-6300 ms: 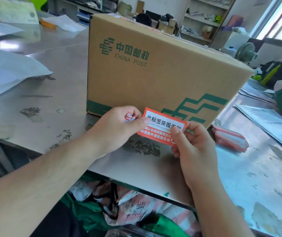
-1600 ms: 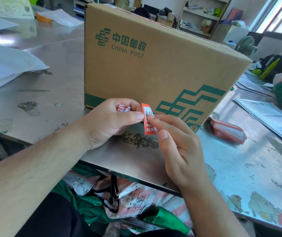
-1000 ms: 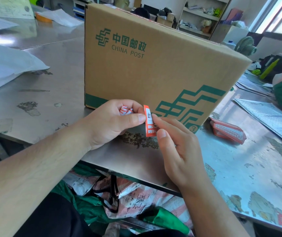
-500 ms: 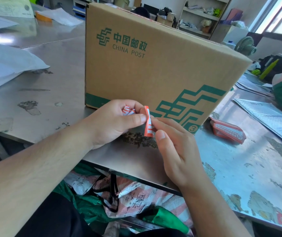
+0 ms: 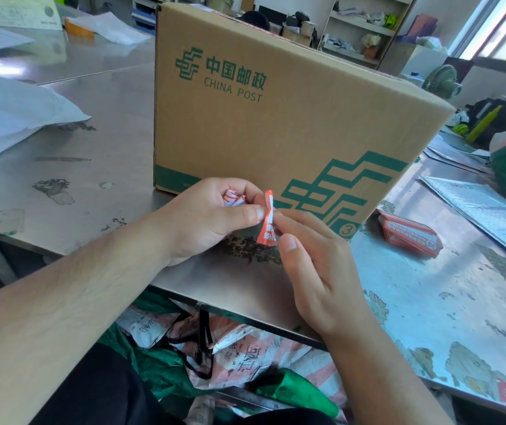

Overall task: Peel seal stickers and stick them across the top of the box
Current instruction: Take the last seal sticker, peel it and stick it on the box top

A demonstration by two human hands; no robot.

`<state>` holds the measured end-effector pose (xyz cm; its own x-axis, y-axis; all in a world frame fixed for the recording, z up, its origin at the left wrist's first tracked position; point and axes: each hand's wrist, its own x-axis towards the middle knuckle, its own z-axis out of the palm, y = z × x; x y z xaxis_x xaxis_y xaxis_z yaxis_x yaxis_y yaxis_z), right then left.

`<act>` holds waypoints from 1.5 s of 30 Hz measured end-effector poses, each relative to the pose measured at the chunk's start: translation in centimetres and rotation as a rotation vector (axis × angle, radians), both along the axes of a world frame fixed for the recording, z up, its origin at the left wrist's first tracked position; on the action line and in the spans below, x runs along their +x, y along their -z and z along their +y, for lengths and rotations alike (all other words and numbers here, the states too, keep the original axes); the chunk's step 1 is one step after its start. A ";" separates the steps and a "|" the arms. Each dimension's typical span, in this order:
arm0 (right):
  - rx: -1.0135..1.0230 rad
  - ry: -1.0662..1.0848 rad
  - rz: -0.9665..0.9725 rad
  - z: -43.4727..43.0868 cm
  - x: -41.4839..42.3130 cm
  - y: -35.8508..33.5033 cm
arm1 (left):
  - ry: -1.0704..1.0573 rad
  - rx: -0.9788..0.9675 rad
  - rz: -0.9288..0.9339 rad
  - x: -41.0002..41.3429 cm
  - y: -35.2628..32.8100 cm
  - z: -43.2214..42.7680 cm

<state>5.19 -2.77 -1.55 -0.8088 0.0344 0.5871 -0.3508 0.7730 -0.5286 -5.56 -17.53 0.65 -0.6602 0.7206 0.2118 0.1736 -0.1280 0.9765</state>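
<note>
Peeling unfinished: your left hand [image 5: 212, 219] and right hand [image 5: 316, 265] both pinch the curled orange seal sticker [image 5: 268, 219] just in front of the box [image 5: 276, 118]. Box top barely shows; sticking apparently remains.

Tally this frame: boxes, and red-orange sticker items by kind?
Brown cardboard China Post box: 1
Red-orange seal sticker held between left hand and right hand: 1
Crumpled red-and-white scrap in left hand: 1
Red-orange sticker bundle on steel table: 1
Total: 4
</note>
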 end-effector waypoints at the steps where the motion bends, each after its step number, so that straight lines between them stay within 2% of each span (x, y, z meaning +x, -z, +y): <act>1: 0.005 0.002 0.003 -0.1 0.2 0.0 | -0.001 0.001 0.001 0.0 0.0 0.0; 16: -0.013 -0.028 -0.009 0.0 0.2 -0.1 | -0.029 0.015 0.025 -0.4 0.6 0.0; 19: -0.173 -0.046 -0.041 0.2 0.2 -0.2 | -0.047 0.016 0.085 -0.4 0.9 0.1; 23: -0.634 -0.047 -0.233 0.9 -0.1 -0.3 | -0.046 -0.063 0.224 -0.4 1.5 0.2; 26: -0.754 -0.066 -0.317 1.1 -0.5 -0.6 | -0.039 -0.096 0.298 0.0 1.6 0.4; 31: -0.733 -0.099 -0.319 1.0 -0.5 -0.8 | -0.029 -0.101 0.325 -0.2 1.8 0.4; 39: -0.698 -0.030 -0.281 1.1 -0.5 -0.6 | -0.036 -0.118 0.388 -0.1 1.7 0.5; 45: -0.668 -0.031 -0.276 1.3 -0.5 -0.4 | -0.025 -0.100 0.368 -0.3 1.8 0.3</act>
